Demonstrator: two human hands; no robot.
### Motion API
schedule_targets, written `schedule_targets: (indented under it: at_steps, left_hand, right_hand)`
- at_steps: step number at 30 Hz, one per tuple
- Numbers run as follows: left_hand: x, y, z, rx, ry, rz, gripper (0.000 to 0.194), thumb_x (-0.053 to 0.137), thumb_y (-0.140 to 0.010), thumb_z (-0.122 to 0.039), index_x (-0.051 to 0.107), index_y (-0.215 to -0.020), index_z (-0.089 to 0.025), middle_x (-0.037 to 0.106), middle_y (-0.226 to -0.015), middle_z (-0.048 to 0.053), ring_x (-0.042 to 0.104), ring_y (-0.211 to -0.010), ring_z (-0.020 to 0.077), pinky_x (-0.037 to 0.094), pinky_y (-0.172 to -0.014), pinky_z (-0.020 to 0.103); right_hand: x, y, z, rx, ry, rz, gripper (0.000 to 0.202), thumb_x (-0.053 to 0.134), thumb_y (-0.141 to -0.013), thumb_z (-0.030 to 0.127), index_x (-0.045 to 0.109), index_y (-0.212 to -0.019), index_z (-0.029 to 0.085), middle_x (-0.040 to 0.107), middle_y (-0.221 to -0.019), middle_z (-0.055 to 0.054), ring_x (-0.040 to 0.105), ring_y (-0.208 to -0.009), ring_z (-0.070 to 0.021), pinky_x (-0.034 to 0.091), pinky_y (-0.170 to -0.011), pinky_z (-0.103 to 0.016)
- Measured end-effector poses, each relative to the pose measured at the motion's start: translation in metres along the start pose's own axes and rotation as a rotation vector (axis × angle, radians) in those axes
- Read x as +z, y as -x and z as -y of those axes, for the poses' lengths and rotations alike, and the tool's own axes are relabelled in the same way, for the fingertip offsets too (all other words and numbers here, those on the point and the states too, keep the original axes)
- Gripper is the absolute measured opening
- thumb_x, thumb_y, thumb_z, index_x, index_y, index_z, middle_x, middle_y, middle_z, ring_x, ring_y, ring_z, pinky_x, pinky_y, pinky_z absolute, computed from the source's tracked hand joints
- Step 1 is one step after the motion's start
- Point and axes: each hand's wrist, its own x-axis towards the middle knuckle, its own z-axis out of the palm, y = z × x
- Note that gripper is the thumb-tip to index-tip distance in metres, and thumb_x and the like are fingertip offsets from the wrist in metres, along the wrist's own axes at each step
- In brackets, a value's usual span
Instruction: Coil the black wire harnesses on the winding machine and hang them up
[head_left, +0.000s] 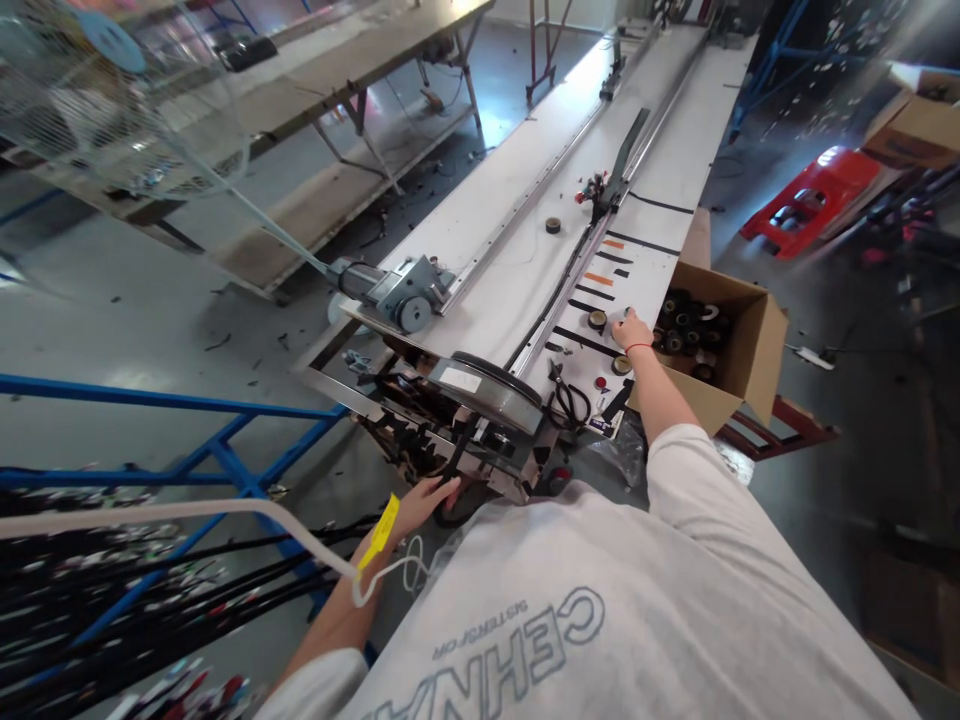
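Fingers of the right hand (631, 330) curl on a tape roll (598, 319); the left hand (427, 497), loosely spread, touches the machine's edge (480, 470).

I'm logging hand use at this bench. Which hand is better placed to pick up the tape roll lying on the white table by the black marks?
Right. The right hand rests on the table beside the tape roll, while the left hand is down at the machine's near end.

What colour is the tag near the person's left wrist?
Yellow: the tag shows clearly in the head view, beside the left hand.
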Motion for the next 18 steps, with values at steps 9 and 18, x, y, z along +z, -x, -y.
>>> schedule_targets:
  at_steps: [9,18]
  left_hand:
    - [0.036,-0.029,0.011,0.11,0.077,-0.395,0.056,0.042,-0.078,-0.073,0.056,-0.072,-0.02,0.055,-0.063,0.001,0.054,-0.064,0.018,0.046,-0.063,0.03]
    - [-0.015,-0.043,-0.002,0.231,0.426,-0.481,0.056,0.049,-0.079,-0.074,0.049,-0.072,-0.019,0.03,-0.053,-0.008,0.029,-0.046,0.0077,0.027,-0.045,0.022]
  right_hand:
    - [-0.029,0.005,0.004,-0.002,-0.129,-0.028,0.047,0.046,-0.092,0.037,0.049,-0.132,0.013,0.061,-0.121,-0.02,0.056,-0.114,-0.0339,0.04,-0.099,-0.052]
    - [0.044,0.272,0.101,-1.033,-0.459,0.486,0.036,0.052,-0.089,0.037,0.051,-0.124,0.028,0.062,-0.112,-0.011,0.055,-0.113,-0.0342,0.046,-0.096,-0.049]
